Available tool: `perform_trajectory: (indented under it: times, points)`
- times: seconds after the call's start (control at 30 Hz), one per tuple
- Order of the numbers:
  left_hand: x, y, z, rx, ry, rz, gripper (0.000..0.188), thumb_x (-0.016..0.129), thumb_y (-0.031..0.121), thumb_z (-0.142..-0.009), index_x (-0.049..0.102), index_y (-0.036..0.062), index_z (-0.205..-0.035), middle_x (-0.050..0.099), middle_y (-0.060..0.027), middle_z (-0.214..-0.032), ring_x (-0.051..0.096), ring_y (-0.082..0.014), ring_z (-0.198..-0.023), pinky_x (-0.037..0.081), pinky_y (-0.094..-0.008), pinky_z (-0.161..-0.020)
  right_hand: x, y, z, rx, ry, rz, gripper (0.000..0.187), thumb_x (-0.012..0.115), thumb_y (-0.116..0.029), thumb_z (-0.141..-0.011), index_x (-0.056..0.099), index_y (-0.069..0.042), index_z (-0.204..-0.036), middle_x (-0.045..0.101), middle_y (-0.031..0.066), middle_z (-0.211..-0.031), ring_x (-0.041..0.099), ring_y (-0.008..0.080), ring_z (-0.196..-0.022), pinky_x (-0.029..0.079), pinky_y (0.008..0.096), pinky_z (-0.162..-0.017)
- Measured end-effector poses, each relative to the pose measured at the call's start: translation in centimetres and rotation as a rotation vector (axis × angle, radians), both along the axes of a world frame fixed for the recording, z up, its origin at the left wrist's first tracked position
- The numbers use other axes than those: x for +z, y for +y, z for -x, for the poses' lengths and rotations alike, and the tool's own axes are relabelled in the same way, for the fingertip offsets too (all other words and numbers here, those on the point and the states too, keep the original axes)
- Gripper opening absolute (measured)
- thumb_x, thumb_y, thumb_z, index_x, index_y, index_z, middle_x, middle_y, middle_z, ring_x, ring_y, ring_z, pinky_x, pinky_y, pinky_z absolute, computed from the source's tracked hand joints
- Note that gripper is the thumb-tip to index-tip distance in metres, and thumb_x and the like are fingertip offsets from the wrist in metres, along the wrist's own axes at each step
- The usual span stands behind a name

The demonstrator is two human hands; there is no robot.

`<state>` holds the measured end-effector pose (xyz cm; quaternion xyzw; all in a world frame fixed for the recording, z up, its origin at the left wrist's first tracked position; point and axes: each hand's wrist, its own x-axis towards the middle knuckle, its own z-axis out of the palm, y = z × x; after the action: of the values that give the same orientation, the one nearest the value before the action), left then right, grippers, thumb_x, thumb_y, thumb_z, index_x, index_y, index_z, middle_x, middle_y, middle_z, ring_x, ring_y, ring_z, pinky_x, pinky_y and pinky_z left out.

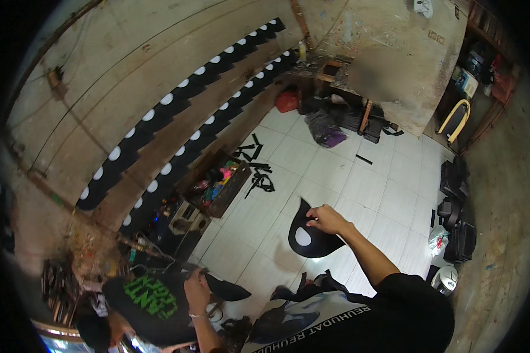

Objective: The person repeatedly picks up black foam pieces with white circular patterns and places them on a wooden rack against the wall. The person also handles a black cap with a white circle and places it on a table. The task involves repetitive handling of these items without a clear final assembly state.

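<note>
My right hand point(325, 219) pinches the upper edge of a curved black panel point(323, 245) and holds it above the tiled floor. The panel has a pointed tip and a white oval point(303, 236) on its face. My left hand point(198, 288), with a bracelet at the wrist, is lower and to the left. Its fingers are closed on a similar dark panel point(228, 290) whose pointed end juts to the right. How many pieces the left hand holds cannot be told. Beside it, at lower left, is another person in a black shirt point(147, 303) with green print.
Two long rows of overlapping black panels point(179, 97) with white ovals line the left wall. Below them stands a wooden box point(229, 194) of colourful items. Black strips point(259, 176) lie on the floor. Black bags point(456, 229) and a white helmet point(444, 279) sit along the right wall.
</note>
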<state>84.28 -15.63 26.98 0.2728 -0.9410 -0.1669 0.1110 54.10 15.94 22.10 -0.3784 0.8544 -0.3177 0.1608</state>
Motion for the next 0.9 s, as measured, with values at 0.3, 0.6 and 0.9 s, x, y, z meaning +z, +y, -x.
perform_trajectory:
  times: [0.3, 0.6, 0.9]
  points:
    - [-0.8, -6.9, 28.7, -0.241, -0.083, -0.071, 0.018, 0.057, -0.002, -0.073, 0.059, -0.0044, -0.091, 0.059, -0.0192, -0.071, 0.057, -0.0362, -0.068, 0.044, -0.0416, -0.065, -2.0, 6.8, 21.0, -0.397, -0.027, -0.028, 0.028, 0.063, 0.001, -0.067, 0.060, 0.005, -0.094, 0.063, 0.0231, -0.086, 0.062, 0.0355, -0.083, 0.050, 0.0375, -0.073]
    - [5.5, -9.1, 57.5, -0.305, 0.161, -0.307, 0.013, 0.057, -0.002, -0.076, 0.060, -0.0045, -0.088, 0.059, -0.0175, -0.067, 0.057, -0.0225, -0.055, 0.045, -0.0311, -0.057, -3.7, 9.7, 39.6, -0.699, -0.050, 0.051, 0.013, 0.059, 0.006, -0.071, 0.051, 0.004, -0.061, 0.045, 0.0037, -0.050, 0.041, 0.0082, -0.051, 0.042, 0.0264, -0.052]
    - [8.1, -9.4, 80.8, -0.097, 0.538, -0.726, 0.013, 0.059, 0.000, -0.082, 0.062, -0.0018, -0.095, 0.053, 0.0056, -0.069, 0.040, 0.0002, -0.059, 0.028, -0.0158, -0.051, -4.7, 6.3, 69.0, -0.659, -0.402, 0.448, 0.038, 0.064, -0.003, -0.079, 0.037, -0.008, -0.052, 0.039, -0.0053, -0.050, 0.036, 0.0040, -0.048, 0.030, 0.0219, -0.044]
